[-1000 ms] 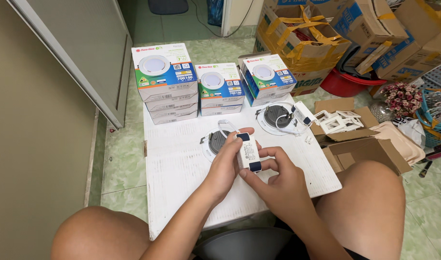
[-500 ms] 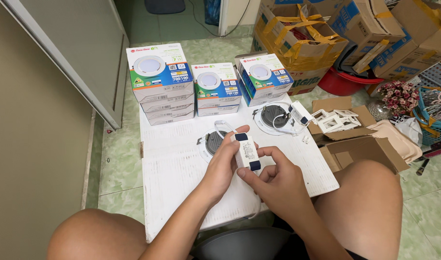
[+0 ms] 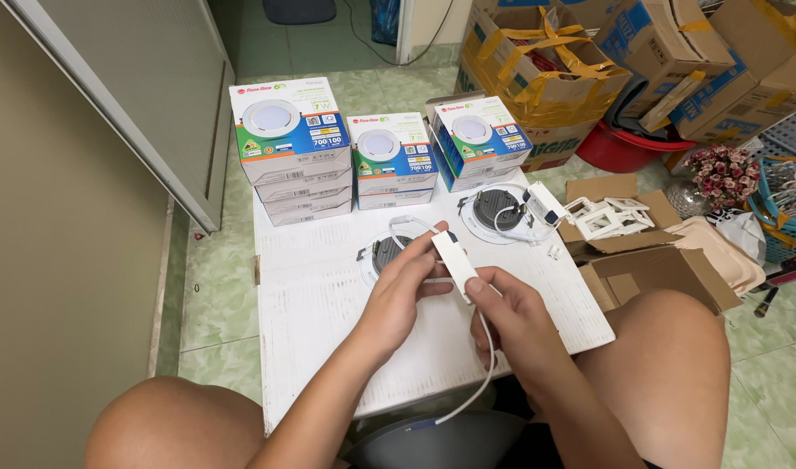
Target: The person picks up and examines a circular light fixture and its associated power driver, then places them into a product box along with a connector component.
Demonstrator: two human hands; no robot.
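Hands meet over the white slatted table [image 3: 328, 295]: our left hand [image 3: 402, 291] and right hand [image 3: 511, 321] pinch the slim white rectangular driver box [image 3: 452, 263] with their fingers, inspecting it, we judge. Its long axis tilts away-left, white cable [image 3: 485, 365] trailing toward us. Turning it needs a steady grip.

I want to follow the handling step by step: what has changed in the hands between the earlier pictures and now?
The small white driver box, earlier seen flat between both hands, is now turned more edge-on. The left hand and right hand grip it as before. The downlight beneath and the stacked boxes stayed in place.
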